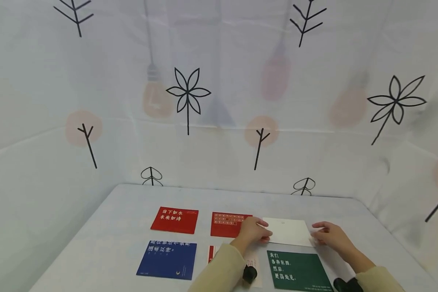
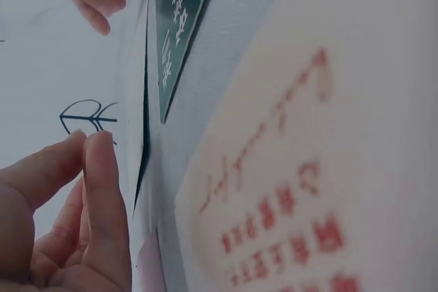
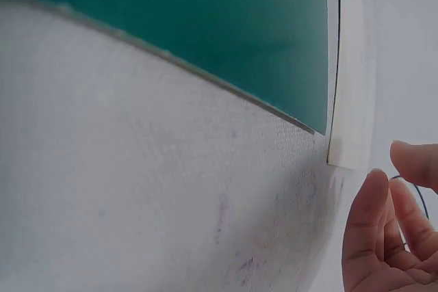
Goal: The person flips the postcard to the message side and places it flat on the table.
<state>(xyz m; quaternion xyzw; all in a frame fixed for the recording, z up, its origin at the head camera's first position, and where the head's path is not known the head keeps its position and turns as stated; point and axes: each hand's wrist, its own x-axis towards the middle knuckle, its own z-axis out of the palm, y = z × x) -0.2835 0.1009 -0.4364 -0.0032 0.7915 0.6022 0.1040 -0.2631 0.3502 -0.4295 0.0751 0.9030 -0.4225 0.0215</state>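
A blank white card [image 1: 287, 232] lies on the table at the right of the back row, between my two hands. My left hand [image 1: 253, 231] is at its left edge, in front of part of a red card [image 1: 224, 230] with small boxed characters. In the left wrist view that hand's thumb and fingertips [image 2: 101, 158] come close together, with nothing seen between them. My right hand [image 1: 333, 240] hovers beside the card's right edge, fingers loosely bent. The right wrist view shows a gap between its thumb and fingers, apart from the white card [image 3: 348, 100].
In front of the white card lies a green card [image 1: 299, 269] with white characters. A pale card with red print [image 2: 274, 189] is partly covered by the left sleeve. Another red card [image 1: 177, 221] and a blue card [image 1: 168, 259] lie at left. A patterned cloth [image 1: 219, 154] hangs behind the table.
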